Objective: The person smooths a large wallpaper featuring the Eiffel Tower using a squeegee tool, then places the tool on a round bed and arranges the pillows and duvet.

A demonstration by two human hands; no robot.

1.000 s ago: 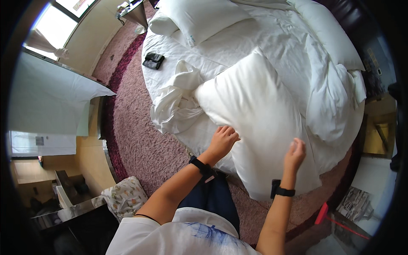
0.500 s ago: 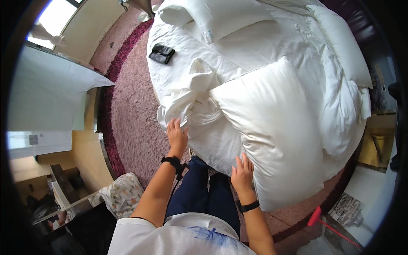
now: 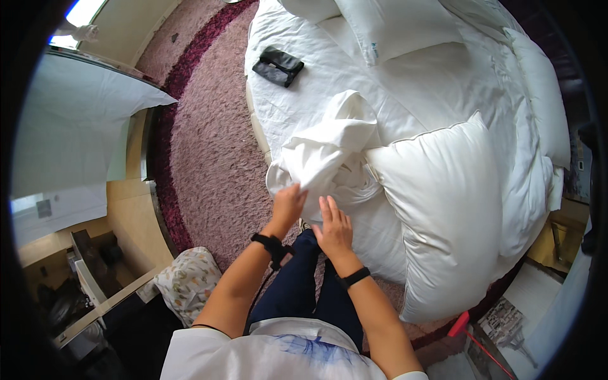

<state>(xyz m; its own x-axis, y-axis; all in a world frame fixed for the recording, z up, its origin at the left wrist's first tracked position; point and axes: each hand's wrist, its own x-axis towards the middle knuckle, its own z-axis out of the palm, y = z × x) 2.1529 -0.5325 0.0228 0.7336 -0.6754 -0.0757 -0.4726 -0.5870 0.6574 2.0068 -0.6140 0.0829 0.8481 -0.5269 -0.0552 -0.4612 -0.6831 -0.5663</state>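
Note:
At the near edge of the round bed lies a crumpled white cloth (image 3: pixel 323 149), bunched up with folds standing. My left hand (image 3: pixel 289 206) has its fingers curled closed at the near edge of this cloth and appears to pinch it. Just to the right, my right hand (image 3: pixel 334 225) is held over the bed's edge, fingers stretched out and nothing in them. A plump white pillow (image 3: pixel 443 215) lies to the right of the cloth, one corner touching it, its near end reaching past the bed's edge.
A black folded pouch (image 3: pixel 278 66) rests on the white bed sheet (image 3: pixel 418 95). More white pillows (image 3: pixel 399 28) lie at the far side. Pink carpet (image 3: pixel 215 126) runs along the left, beside an open drawer (image 3: pixel 120 288) and a patterned cushion (image 3: pixel 187 278). A red-headed tool (image 3: pixel 459 324) stands at lower right.
My left hand has moved right and its fingers have closed at the cloth. My right hand has moved left, away from the pillow, toward my left hand. The view has shifted.

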